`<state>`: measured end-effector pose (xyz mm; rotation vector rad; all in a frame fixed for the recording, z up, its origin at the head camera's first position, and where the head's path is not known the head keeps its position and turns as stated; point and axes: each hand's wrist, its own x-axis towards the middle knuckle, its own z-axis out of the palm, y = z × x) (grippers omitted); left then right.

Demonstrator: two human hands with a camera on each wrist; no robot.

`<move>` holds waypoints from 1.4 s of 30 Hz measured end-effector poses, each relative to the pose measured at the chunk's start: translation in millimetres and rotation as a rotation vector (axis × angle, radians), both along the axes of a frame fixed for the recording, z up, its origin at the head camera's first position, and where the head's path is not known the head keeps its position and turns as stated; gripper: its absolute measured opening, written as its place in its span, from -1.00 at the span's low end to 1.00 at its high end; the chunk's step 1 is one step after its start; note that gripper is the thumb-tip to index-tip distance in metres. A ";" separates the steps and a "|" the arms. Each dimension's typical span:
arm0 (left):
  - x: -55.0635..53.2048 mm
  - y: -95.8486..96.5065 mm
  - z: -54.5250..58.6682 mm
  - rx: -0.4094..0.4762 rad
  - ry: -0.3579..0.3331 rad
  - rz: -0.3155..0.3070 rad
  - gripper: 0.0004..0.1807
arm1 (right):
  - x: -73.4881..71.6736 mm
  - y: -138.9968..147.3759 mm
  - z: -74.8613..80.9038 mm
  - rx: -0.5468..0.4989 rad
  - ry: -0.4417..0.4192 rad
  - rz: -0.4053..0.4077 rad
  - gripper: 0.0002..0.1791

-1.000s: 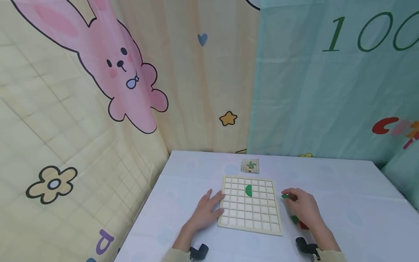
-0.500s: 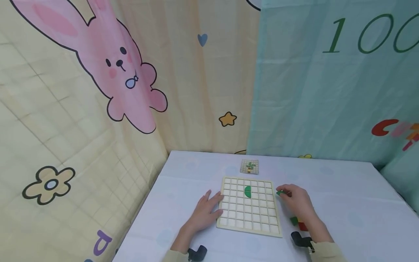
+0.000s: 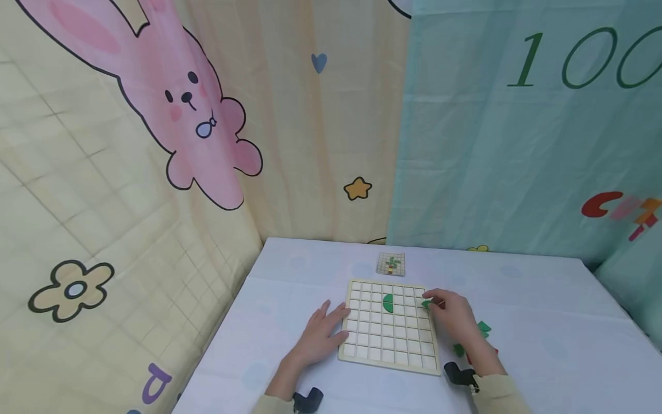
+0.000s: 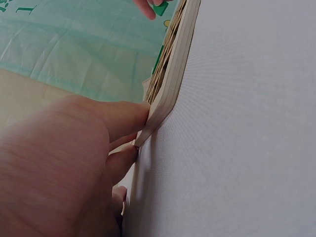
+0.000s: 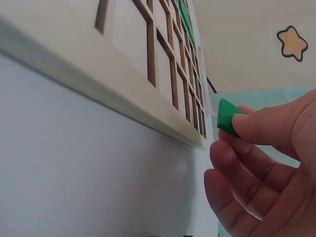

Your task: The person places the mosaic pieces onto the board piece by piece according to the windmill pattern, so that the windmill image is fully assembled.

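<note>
A wooden grid board [image 3: 376,339] with white square cells lies on the table. Two green quarter-round pieces [image 3: 388,303] sit in its upper middle, together forming a half disc. My left hand [image 3: 319,334] rests at the board's left edge, fingers spread and fairly straight; in the left wrist view its fingertips [image 4: 138,116] touch the rim. My right hand [image 3: 455,315] pinches a small green tile [image 5: 227,116] between thumb and index finger, over the board's upper right edge. The other fingers curl loosely, and part of the tile is covered by the thumb.
Behind the board lies a small gridded picture card [image 3: 391,264] with a green and yellow design. Loose green pieces [image 3: 484,328] and a partly hidden red one lie right of the board, around my right forearm. Printed curtains [image 3: 320,144] hang behind the table.
My right hand has moved left with the green tile, from beside the board to over its right edge, uncovering more loose green pieces. My left hand has stayed at the board.
</note>
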<state>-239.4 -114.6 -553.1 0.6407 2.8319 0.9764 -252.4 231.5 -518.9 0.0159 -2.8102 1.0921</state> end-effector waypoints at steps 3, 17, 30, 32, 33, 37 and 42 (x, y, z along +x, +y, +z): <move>-0.5 -0.1 0.4 -0.003 0.003 0.000 -0.41 | -2.1 -2.7 -2.2 -0.008 -0.014 0.001 -0.77; -0.9 0.6 1.2 -0.001 -0.001 0.003 -0.41 | -10.0 -20.3 1.1 -0.021 -0.030 0.007 -0.82; 1.0 0.7 3.9 0.002 -0.013 0.006 -0.41 | -16.9 -30.5 -4.9 -0.044 -0.014 0.058 -0.85; 0.5 0.5 2.9 -0.001 -0.013 0.004 -0.41 | -17.3 -32.8 -5.6 -0.048 -0.025 0.050 -0.85; 0.3 0.6 2.4 -0.001 -0.012 0.003 -0.41 | -17.5 -33.8 -5.9 -0.050 -0.029 0.047 -0.86; -0.4 0.6 1.1 0.000 -0.016 0.004 -0.40 | -17.5 -37.1 -6.3 -0.061 -0.032 0.054 -0.88; 0.1 0.4 1.6 -0.001 -0.020 0.009 -0.40 | -18.4 -38.6 -8.0 -0.079 -0.028 0.077 -0.88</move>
